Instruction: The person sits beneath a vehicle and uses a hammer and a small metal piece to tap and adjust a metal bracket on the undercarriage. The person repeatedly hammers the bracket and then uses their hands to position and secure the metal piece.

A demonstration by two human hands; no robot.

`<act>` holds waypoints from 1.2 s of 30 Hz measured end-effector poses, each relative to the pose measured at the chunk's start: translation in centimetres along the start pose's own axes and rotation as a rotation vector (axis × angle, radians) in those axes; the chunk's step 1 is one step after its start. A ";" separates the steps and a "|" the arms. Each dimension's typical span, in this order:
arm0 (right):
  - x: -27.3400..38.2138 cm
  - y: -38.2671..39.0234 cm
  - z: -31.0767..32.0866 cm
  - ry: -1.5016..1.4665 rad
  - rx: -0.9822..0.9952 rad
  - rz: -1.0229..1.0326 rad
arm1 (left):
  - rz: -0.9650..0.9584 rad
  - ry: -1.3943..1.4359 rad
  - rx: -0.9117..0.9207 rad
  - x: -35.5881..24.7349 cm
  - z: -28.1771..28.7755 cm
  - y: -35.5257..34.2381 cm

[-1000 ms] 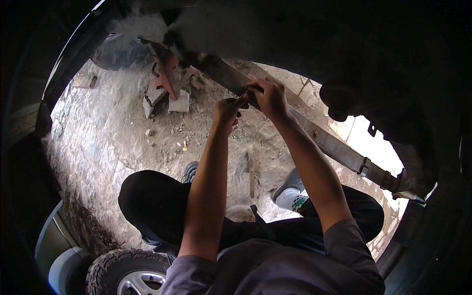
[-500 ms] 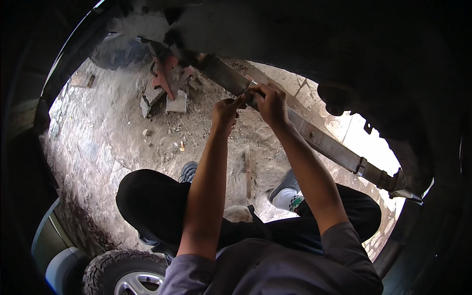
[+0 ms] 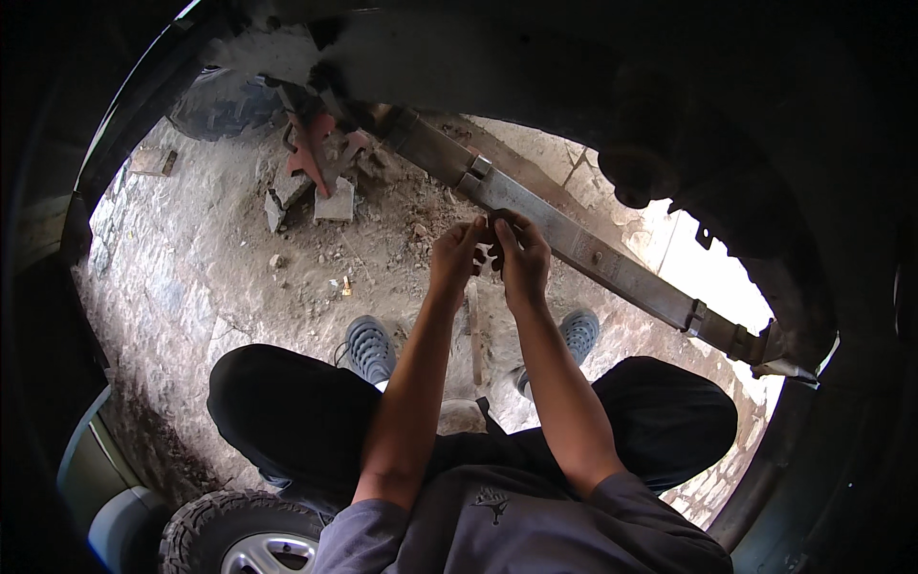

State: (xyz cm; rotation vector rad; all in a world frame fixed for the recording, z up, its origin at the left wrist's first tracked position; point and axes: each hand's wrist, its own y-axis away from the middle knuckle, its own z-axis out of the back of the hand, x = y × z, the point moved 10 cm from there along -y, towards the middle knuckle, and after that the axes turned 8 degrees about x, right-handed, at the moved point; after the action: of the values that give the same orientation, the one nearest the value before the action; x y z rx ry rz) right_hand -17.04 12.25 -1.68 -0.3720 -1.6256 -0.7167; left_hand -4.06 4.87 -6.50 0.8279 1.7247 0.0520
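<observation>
A long grey metal bar (image 3: 626,275) runs slantwise under a dark vehicle body, from the far middle down to the right. Around its upper part sits a bracket-like metal band (image 3: 474,175). Just on my side of the bar, my left hand (image 3: 453,263) and my right hand (image 3: 524,270) meet at their fingertips. Both are closed in a pinch, with something small and dark between them; its kind is too small to tell. Neither hand touches the band. The right fingertips overlap the bar's near edge in the view, and contact cannot be told.
A red stand (image 3: 311,158) rises by concrete blocks (image 3: 335,201) at the far left. A tyre (image 3: 225,107) lies beyond it, and a wheel (image 3: 273,550) is at the lower left. A flat strip (image 3: 475,335) lies on the rough ground between my shoes (image 3: 369,346).
Both hands have come away from the band on the bar and drawn back toward me, fingertips together. The band is now uncovered. My right foot and knee have shifted.
</observation>
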 end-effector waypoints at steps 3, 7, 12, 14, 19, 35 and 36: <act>-0.8 -0.2 -0.5 -0.140 0.012 0.056 | -0.070 0.136 0.096 0.1 -0.6 0.3; -0.4 -0.6 -0.7 -0.075 0.070 0.002 | -0.117 0.065 0.088 -1.9 0.0 1.0; 1.3 -0.6 -1.4 0.021 0.128 0.025 | -0.115 0.043 0.124 -3.1 0.4 1.2; 0.9 -0.7 -1.5 -0.003 0.153 0.043 | -0.135 0.046 0.134 -3.1 0.5 1.2; 0.7 -0.7 -0.6 -0.001 0.146 0.077 | -0.171 0.004 0.111 -3.6 -0.1 1.4; 2.9 1.4 3.4 0.099 0.039 0.080 | -0.229 0.195 0.138 -4.0 -4.4 4.6; 2.8 1.3 3.3 0.085 0.056 0.071 | -0.228 0.224 0.138 -3.9 -4.4 4.8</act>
State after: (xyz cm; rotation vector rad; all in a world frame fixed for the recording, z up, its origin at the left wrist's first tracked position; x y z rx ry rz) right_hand -19.29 14.94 1.15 -0.3522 -1.5416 -0.6243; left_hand -5.13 7.91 0.33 0.7412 2.0436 -0.1341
